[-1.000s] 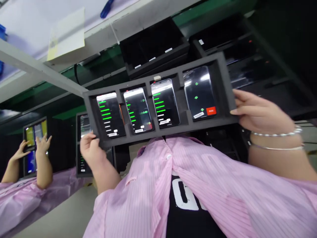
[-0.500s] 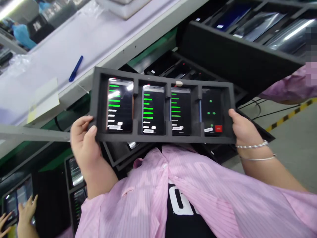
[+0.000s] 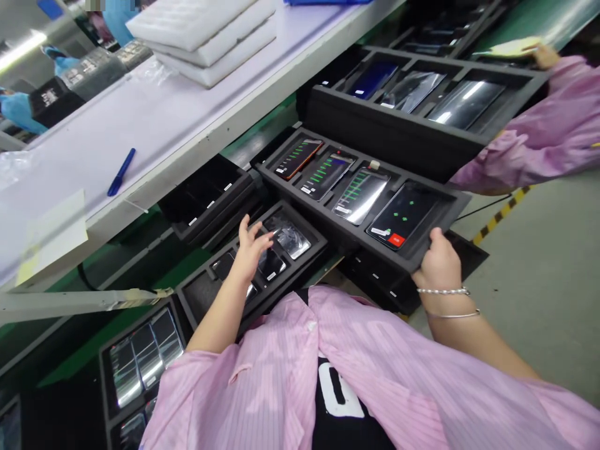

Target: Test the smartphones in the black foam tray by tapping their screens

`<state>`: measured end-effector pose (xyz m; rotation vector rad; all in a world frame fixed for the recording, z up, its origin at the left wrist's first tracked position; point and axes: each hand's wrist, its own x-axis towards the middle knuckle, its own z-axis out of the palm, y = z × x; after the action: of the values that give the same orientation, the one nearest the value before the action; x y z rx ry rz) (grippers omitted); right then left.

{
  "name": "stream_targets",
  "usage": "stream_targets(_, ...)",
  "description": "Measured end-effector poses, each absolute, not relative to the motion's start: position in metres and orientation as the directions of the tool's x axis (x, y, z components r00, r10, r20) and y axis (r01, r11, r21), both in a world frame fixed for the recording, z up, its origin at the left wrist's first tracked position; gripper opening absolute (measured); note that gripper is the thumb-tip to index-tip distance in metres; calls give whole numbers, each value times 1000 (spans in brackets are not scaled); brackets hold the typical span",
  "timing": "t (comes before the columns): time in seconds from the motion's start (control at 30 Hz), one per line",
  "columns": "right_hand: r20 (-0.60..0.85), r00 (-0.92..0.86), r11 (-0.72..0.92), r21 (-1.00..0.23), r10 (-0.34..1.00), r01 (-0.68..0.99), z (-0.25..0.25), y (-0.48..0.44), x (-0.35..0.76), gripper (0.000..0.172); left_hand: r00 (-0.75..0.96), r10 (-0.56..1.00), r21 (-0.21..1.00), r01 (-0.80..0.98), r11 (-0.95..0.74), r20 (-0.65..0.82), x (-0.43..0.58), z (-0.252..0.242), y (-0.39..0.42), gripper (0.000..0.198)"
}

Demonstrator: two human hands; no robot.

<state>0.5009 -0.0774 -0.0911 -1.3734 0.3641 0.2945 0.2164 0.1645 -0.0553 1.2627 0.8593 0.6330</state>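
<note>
My right hand (image 3: 439, 259) grips the near right end of a black foam phone tray (image 3: 457, 206), thumb on top. The tray rests tilted over other black trays. Several phones lie in its compartments; a phone (image 3: 398, 215) at the right end shows green marks and a red square. Another phone (image 3: 300, 158) has an orange edge and green lines on its screen. My left hand (image 3: 250, 253), fingers apart, hovers over a second tray (image 3: 307, 255) holding phones, one of them a film-covered phone (image 3: 290, 237). Whether its fingertips touch anything there, I cannot tell.
A co-worker's pink sleeve (image 3: 529, 134) reaches in at the right beside a raised tray (image 3: 504, 125) of phones. White foam sheets (image 3: 206, 47) and a blue pen (image 3: 122, 172) lie on the bench (image 3: 154, 119). More phone trays (image 3: 105, 362) stand at lower left.
The phone tray has moved from in front of me, away and to the right, onto the stack. My left hand has let go of it and come over the second tray.
</note>
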Motion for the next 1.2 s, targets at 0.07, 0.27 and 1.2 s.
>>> stream_targets(0.07,-403,913,139,-910,-67,-391,-93,-69,504,24,524,827,979,140,151,-203,189,-79,154,102)
stream_targets(0.27,-245,969,-3,-969,-42,-245,-85,-14,509,43,309,951,914,388,-114,-12,109,-115,139,82)
stream_targets(1.2,52,177,-130,-489,983,863,-154,67,413,68,23,1000,468,883,-11,-19,131,-143,127,79)
